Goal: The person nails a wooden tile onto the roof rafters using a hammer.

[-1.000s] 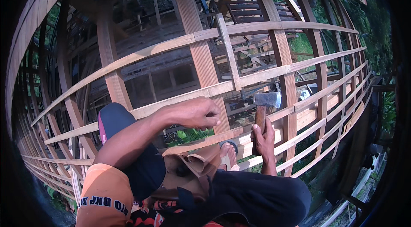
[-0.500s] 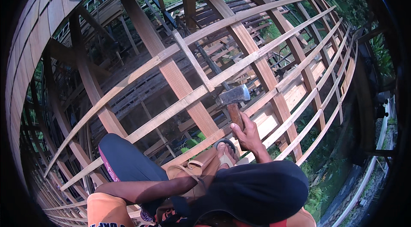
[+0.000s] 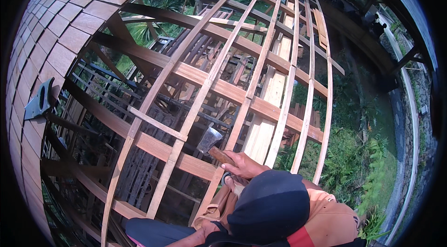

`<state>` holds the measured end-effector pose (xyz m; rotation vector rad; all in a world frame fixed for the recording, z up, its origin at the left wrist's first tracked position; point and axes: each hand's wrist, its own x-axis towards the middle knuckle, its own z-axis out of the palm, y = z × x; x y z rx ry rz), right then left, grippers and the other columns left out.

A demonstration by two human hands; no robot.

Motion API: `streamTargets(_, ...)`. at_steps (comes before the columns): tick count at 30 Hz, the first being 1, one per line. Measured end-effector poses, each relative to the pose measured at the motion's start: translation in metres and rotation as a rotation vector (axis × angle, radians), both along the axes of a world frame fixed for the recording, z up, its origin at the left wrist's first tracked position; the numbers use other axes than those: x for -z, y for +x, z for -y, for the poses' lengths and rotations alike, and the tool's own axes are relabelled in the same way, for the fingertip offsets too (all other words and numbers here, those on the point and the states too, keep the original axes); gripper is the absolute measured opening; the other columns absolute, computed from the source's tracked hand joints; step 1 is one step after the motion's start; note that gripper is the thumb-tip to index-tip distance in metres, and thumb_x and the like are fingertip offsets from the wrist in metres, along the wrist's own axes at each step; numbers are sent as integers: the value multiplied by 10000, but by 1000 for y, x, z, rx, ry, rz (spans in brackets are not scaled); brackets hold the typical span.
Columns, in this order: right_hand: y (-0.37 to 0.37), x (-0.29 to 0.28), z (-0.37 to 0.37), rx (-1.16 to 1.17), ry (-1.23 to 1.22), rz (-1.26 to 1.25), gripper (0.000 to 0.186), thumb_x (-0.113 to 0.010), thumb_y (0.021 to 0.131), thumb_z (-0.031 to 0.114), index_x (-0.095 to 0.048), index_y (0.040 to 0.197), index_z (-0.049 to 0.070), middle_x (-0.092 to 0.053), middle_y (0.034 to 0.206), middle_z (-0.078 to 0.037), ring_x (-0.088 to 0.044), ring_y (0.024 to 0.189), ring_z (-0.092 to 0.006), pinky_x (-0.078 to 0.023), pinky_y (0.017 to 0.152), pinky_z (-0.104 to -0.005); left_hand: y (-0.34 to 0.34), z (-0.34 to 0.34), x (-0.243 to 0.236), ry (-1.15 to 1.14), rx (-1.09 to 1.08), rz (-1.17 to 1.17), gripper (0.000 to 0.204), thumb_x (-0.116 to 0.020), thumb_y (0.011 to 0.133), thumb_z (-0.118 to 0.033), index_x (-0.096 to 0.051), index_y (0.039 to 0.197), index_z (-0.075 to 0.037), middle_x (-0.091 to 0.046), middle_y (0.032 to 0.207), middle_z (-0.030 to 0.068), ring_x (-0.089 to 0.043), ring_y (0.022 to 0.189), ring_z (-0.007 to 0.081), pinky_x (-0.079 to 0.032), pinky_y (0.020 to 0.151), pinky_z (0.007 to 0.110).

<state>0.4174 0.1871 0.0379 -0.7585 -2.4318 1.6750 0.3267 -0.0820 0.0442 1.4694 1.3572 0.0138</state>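
My right hand [image 3: 242, 165] grips the wooden handle of a hatchet [image 3: 209, 140], its steel head raised over the timber lattice. Down at the lower edge, my left hand [image 3: 207, 229] is by the tan leather tool pouch [image 3: 215, 209]; its fingers are too hidden to read. My dark-clad knees frame the pouch, and a sandalled foot shows just below the hatchet. A short crosspiece [image 3: 158, 123] lies across two of the long thin battens [image 3: 195, 112] ahead of me.
A shingled roof surface [image 3: 70, 40] curves along the left, with a handsaw [image 3: 39, 100] resting on it. Open gaps between rafters [image 3: 181, 74] drop to timber and plants below. On the right are greenery, a pale path edge [image 3: 407, 121] and a dark roof edge.
The view has swung round, bringing the shingles and saw into fuller view. My left hand has dropped from above the lattice to beside the pouch. My right hand still holds the hatchet.
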Motion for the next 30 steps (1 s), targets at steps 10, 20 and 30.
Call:
streamTargets(10,18,-14,0,-1,-33,-5,427,-575,999,273,-467,1291,-19,-635,824,-245,-679,782,-370,-498,697,-443,-17,-20,-5,-12,59,32,178,-558,980,-184,-584,1027,-15,-668,884,114,-659,817,299,-540,723,431)
streamTargets(20,8,-9,-3,13,36,8,467,-633,952,231,-474,1337,20,-646,818,-252,-685,750,-361,-515,679,-431,-133,45,-94,-125,-949,831,350,-756,833,-1,-620,1153,35,-605,904,2,-571,764,43,-463,676,191)
streamTargets(30,-43,5,26,-123,156,-280,566,-589,893,73,-388,1414,-20,-651,933,-153,-658,771,-246,-532,725,-348,-168,-83,35,666,-1590,238,224,-655,975,-229,-684,920,-14,-584,711,-13,-524,578,62,-409,511,228)
